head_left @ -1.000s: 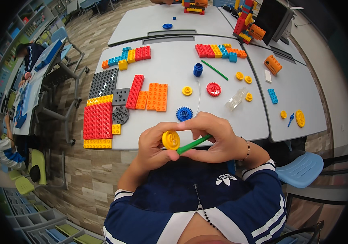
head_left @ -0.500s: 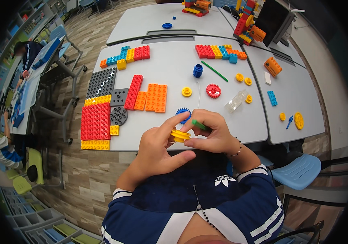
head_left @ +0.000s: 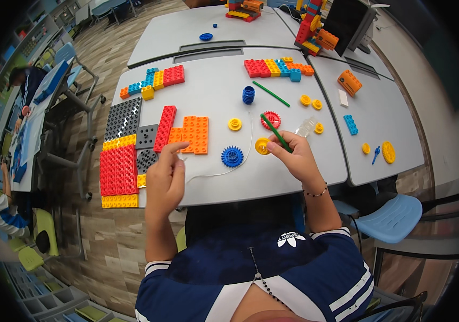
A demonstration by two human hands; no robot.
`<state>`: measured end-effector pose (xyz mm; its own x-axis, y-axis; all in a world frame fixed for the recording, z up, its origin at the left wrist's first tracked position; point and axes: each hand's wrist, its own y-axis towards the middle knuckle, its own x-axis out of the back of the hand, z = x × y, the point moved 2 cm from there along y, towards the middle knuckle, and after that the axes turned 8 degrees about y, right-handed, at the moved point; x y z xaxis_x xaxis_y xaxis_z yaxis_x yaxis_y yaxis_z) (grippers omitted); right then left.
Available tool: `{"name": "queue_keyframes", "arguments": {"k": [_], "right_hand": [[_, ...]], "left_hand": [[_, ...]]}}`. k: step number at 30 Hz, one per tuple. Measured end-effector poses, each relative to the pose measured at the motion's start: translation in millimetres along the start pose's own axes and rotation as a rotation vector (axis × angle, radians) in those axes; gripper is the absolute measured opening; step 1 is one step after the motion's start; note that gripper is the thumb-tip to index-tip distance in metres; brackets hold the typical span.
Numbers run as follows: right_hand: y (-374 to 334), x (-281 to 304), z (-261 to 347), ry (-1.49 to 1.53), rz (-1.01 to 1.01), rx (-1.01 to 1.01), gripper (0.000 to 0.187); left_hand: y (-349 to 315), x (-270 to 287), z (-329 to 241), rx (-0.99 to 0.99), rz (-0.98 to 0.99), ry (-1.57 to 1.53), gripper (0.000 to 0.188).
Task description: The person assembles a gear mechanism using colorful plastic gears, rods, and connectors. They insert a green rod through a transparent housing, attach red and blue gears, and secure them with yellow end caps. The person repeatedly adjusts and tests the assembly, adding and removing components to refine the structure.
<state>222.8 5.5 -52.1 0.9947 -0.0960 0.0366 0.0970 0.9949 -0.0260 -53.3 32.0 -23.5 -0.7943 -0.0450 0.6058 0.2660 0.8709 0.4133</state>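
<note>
My right hand [head_left: 296, 158] is closed on a green rod [head_left: 273, 127] and a small yellow pulley wheel [head_left: 262, 146], the wheel at its fingertips. Whether the rod touches the wheel I cannot tell. Closer to the left, my left hand [head_left: 166, 180] has its thumb and fingers drawn together at the end of a thin white string [head_left: 224, 173]. That string curves over the table toward a blue ribbed cylinder [head_left: 248, 95]. Between the hands lies a blue gear [head_left: 232, 156]. Beyond the right hand are a red gear [head_left: 270, 119] and a clear plastic piece [head_left: 305, 127].
Red plates [head_left: 118, 170], a dark grey plate [head_left: 123, 118] and orange bricks [head_left: 195, 134] cover the table's left side. Brick rows [head_left: 272, 68] line the back. Loose yellow wheels [head_left: 305, 100] and another green rod [head_left: 271, 94] lie right. A blue chair [head_left: 390, 219] stands beside me.
My hands have moved apart, the left drawing the string leftward, the right carrying the yellow wheel and green rod to the right. The blue gear is now uncovered. The view has shifted slightly.
</note>
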Motion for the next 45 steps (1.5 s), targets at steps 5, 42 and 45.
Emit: {"name": "queue_keyframes", "arguments": {"k": [5, 42, 45], "right_hand": [[-14, 10, -19, -0.458, 0.035, -0.062, 0.028], [-49, 61, -31, -0.861, -0.259, 0.535, 0.02], [-52, 64, -33, -0.808, -0.336, 0.571, 0.02]], "left_hand": [[3, 12, 25, 0.008, 0.072, 0.376, 0.026], [-44, -6, 60, -0.208, 0.016, 0.498, 0.029], [-44, -8, 59, -0.281, 0.016, 0.544, 0.035]]}}
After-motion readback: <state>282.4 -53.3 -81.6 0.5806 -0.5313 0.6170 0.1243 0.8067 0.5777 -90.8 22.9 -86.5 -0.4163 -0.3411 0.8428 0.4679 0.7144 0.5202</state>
